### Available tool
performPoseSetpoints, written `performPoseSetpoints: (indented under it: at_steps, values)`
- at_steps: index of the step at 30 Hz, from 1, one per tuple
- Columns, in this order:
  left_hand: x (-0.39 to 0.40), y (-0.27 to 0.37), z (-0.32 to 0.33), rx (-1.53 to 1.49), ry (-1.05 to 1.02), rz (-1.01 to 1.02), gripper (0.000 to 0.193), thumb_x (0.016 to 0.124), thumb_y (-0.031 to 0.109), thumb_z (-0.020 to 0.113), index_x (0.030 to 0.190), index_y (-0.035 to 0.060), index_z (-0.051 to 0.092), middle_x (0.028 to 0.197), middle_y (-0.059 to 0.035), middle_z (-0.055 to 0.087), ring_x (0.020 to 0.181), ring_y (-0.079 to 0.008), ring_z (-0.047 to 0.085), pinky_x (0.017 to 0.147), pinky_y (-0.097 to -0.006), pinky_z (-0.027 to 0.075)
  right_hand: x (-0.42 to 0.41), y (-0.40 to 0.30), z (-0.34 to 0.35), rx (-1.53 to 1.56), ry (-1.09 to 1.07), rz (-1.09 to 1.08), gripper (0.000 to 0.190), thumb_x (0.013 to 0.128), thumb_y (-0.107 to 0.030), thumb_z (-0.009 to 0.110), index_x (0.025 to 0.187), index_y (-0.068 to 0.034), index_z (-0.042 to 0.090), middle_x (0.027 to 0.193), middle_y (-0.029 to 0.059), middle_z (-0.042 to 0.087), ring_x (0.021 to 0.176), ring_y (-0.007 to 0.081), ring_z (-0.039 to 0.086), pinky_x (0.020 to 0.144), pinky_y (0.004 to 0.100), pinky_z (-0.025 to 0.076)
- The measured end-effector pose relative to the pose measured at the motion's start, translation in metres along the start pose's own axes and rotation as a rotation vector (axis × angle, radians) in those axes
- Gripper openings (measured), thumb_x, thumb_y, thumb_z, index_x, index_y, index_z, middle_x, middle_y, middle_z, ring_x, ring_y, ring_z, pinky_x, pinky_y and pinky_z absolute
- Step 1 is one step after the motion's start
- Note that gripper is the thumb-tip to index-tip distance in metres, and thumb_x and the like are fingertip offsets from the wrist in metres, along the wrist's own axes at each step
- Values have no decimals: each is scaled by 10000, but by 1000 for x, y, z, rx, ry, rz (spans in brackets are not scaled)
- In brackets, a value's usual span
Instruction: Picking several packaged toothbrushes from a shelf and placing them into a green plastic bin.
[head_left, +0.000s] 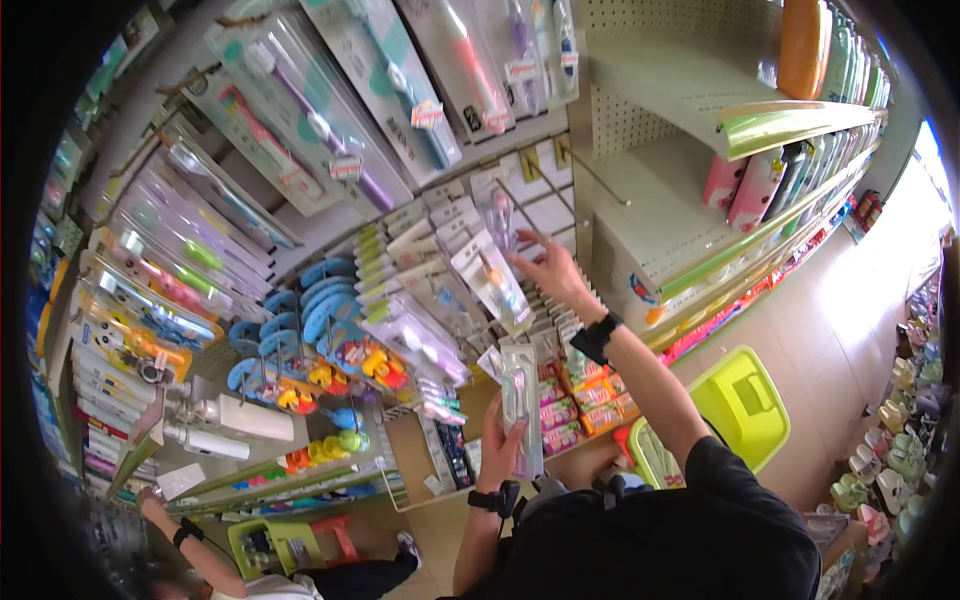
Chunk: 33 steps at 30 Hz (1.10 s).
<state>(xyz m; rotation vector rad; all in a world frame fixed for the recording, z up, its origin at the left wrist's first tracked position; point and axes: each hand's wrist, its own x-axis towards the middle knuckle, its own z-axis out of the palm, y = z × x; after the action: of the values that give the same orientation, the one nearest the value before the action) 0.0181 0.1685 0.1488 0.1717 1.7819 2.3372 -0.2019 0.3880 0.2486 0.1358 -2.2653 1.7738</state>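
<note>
My left hand (501, 442) is closed around a clear blister pack (520, 390) with what looks like a toothbrush inside, held upright before my chest. Higher up, my right hand (556, 270) reaches in among the display hooks, fingers apart. Its fingertips are close to a metal hook (529, 214) and a hanging blister pack (501, 210); whether they touch is unclear. Just left of that hand hangs another small blister pack (491, 281) with an orange and blue item. Rows of similar white-backed packs (427, 247) hang beside it.
Large packaged toothbrushes (322, 127) hang above. Shelves with bottles (757, 187) jut out at right. Below are boxed goods (592, 397) and a lime-green basket (739, 412) on the floor. Another person's arm (199, 547) reaches in at lower left. Shoes (892, 465) line the right side.
</note>
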Motion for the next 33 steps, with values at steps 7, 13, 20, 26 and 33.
performPoseSetpoints:
  at_steps: [7, 13, 20, 26, 33]
  values:
    - [-18, 14, -18, -19, -53, -114, 402, 964, 108, 512, 1340, 25, 395, 1057, -36, 610, 819, -87, 603, 651, -228, 482, 15, 10, -7, 33, 99, 26, 608, 738, -373, 780, 1160, 21, 587, 772, 109, 663, 673, 143, 607, 627, 298, 489]
    - [-18, -7, -40, -8, 17, -91, 323, 944, 171, 585, 1223, 37, 493, 843, 15, 605, 612, -32, 524, 552, -187, 421, 9, 5, -32, -16, 115, -104, 528, 769, -361, 754, 1095, 19, 589, 784, 44, 642, 707, 146, 566, 653, 313, 457]
    - [-3, -13, -38, -9, -186, -147, 358, 954, 160, 559, 1261, 28, 431, 1022, -91, 617, 840, -256, 684, 707, -336, 546, -11, -32, -49, 187, -86, -4, 499, 838, -277, 708, 1216, -7, 524, 933, 65, 652, 813, 93, 566, 700, 252, 458]
    - [6, -16, -33, -55, -235, -190, 305, 932, 149, 606, 1202, 49, 506, 968, -21, 634, 744, -79, 606, 680, -245, 486, -11, -38, -45, 327, -173, -31, 447, 848, -242, 700, 1204, -30, 534, 993, 38, 657, 860, 94, 561, 729, 256, 463]
    - [3, 10, -51, -44, -320, -183, 331, 934, 153, 600, 1220, 40, 477, 1014, -38, 626, 859, -147, 654, 727, -248, 491, 6, -68, -38, 149, -99, -28, 481, 833, -268, 728, 1207, -41, 528, 988, 35, 661, 861, 93, 560, 730, 270, 457]
